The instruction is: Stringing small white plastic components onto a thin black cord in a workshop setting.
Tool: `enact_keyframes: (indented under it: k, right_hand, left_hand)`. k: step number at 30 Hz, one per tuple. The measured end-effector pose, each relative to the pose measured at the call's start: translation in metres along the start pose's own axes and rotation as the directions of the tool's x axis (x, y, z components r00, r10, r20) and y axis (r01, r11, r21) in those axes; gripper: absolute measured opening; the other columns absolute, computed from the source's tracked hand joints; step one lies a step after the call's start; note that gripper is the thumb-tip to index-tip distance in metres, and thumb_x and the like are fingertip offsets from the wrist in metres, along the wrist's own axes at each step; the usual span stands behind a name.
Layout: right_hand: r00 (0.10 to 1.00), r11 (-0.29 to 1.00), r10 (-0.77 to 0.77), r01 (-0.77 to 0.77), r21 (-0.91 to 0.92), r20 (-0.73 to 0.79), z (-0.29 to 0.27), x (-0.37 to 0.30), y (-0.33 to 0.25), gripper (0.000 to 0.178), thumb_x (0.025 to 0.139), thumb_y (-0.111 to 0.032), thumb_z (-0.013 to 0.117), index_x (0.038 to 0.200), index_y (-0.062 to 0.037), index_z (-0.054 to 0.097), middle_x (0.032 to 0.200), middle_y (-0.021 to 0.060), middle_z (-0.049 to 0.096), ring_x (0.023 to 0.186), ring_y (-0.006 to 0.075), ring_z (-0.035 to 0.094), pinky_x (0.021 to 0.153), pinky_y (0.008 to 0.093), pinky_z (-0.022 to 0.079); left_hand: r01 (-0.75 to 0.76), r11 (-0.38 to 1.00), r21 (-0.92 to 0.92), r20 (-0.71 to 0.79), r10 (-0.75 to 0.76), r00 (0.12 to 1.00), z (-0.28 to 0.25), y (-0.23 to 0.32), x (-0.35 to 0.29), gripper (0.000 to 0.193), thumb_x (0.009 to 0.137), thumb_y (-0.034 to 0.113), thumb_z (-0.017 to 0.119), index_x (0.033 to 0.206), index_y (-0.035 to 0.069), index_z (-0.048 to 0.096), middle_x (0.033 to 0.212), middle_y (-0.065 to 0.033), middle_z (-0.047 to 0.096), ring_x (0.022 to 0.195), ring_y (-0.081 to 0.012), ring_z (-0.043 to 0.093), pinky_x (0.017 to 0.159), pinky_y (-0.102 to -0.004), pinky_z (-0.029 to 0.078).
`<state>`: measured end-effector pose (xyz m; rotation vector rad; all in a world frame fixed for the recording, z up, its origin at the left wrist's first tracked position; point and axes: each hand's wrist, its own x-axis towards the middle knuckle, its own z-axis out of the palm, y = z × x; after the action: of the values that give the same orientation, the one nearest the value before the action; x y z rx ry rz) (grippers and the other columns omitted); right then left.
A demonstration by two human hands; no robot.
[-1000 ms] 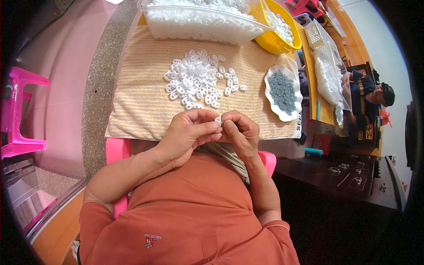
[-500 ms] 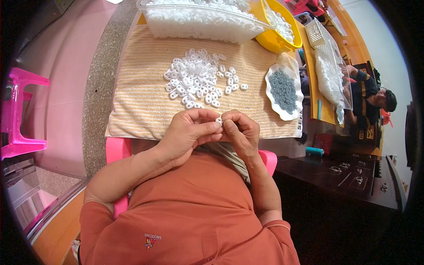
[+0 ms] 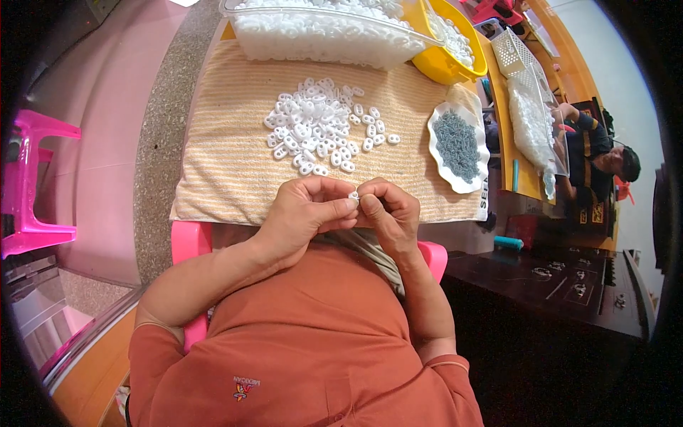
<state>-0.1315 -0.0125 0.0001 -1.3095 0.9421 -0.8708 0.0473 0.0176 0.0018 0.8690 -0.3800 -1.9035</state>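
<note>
"What are you holding?"

"A small white plastic-looking piece, just on the near side of the heap of white, oval, two-holed plastic-looking pieces and a little to its right. My fingertips cover most of it."

"And your grip?"

"My left hand has thumb and forefinger closed on its left edge, with no gap but the piece's own thickness. My right hand is pinched just as tightly at its right edge. Whether something tiny is tucked between those fingertips too, I can't tell; they hide it. I'd say I pinch from both sides because so small a piece would twist under one hand alone."

"Why work so close to the heap?"

"Short reach, I suppose. The loose white two-holed pieces lie apart just right of the heap, where they look easy to pick up singly. Farther right of it is a white scalloped-edged dish of tiny grey bits; its raised rim probably stops them scattering."

"What about the rest?"

"Beyond the heap stands a clear rectangular plastic tub, full of white pieces, and right of that, also beyond the heap, a yellow round-sided plastic basin with more. Bulk sits back, perhaps to leave room for my hands. Under the heap is a tan-striped cloth towel, likely there to keep pieces from sliding. Well off to the heap's right is a person in a dark top and cap."
</note>
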Motion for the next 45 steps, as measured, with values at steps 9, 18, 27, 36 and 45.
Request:
enact_keyframes:
  k: [9, 18, 27, 36, 45]
  right_hand:
    - [1.0, 0.998, -0.005, 0.006, -0.066, 0.011, 0.0, -0.001, -0.003, 0.01, 0.094, -0.007, 0.058, 0.089, 0.001, 0.061, 0.081, 0.0007, 0.061, 0.071, 0.0052, 0.057, 0.063, 0.0197, 0.048]
    - [0.996, 0.995, 0.09, -0.09, 0.043, -0.004, -0.001, -0.001, -0.008, 0.01, 0.093, -0.008, 0.06, 0.092, 0.0024, 0.062, 0.082, 0.0032, 0.065, 0.074, 0.0078, 0.062, 0.065, 0.0216, 0.054]
    - [0.989, 0.981, 0.149, -0.146, 0.127, -0.015, -0.002, 0.0, -0.003, 0.011, 0.092, -0.008, 0.06, 0.097, 0.0025, 0.063, 0.086, 0.0051, 0.066, 0.076, 0.0099, 0.064, 0.067, 0.0243, 0.057]
    - [0.988, 0.98, 0.155, -0.151, 0.133, -0.018, -0.003, 0.0, -0.001, 0.014, 0.093, -0.009, 0.06, 0.099, 0.003, 0.061, 0.087, 0.0054, 0.066, 0.076, 0.0106, 0.064, 0.068, 0.0243, 0.058]
    - [0.982, 0.961, 0.184, -0.187, 0.205, 0.032, -0.004, 0.001, 0.003, 0.016, 0.095, -0.015, 0.058, 0.097, 0.0009, 0.061, 0.086, 0.0041, 0.065, 0.074, 0.0085, 0.063, 0.065, 0.0208, 0.054]
  left_hand:
    - [-0.109, 0.987, 0.117, -0.022, 0.113, 0.993, 0.002, -0.008, -0.003, 0.019, 0.086, 0.002, 0.067, 0.103, -0.005, 0.063, 0.093, -0.0086, 0.067, 0.079, -0.0121, 0.065, 0.072, -0.024, 0.056]
    - [-0.135, 0.98, 0.143, -0.007, 0.138, 0.99, 0.003, -0.007, -0.001, 0.021, 0.086, 0.003, 0.067, 0.105, -0.006, 0.063, 0.095, -0.009, 0.067, 0.082, -0.0109, 0.064, 0.074, -0.0227, 0.055]
    - [-0.078, 0.995, 0.062, -0.016, 0.079, 0.997, 0.001, -0.004, 0.001, 0.022, 0.087, 0.003, 0.066, 0.107, -0.005, 0.063, 0.096, -0.0082, 0.067, 0.082, -0.0117, 0.064, 0.074, -0.0229, 0.055]
    - [-0.085, 0.996, 0.02, -0.001, 0.085, 0.996, 0.001, -0.005, 0.002, 0.019, 0.087, 0.004, 0.066, 0.105, -0.003, 0.064, 0.093, -0.0066, 0.067, 0.08, -0.0106, 0.064, 0.073, -0.023, 0.056]
    - [-0.091, 0.995, 0.029, 0.028, 0.09, 0.996, 0.003, -0.003, 0.0, 0.019, 0.089, 0.005, 0.064, 0.106, -0.004, 0.064, 0.092, -0.0072, 0.067, 0.079, -0.0118, 0.065, 0.074, -0.0231, 0.057]
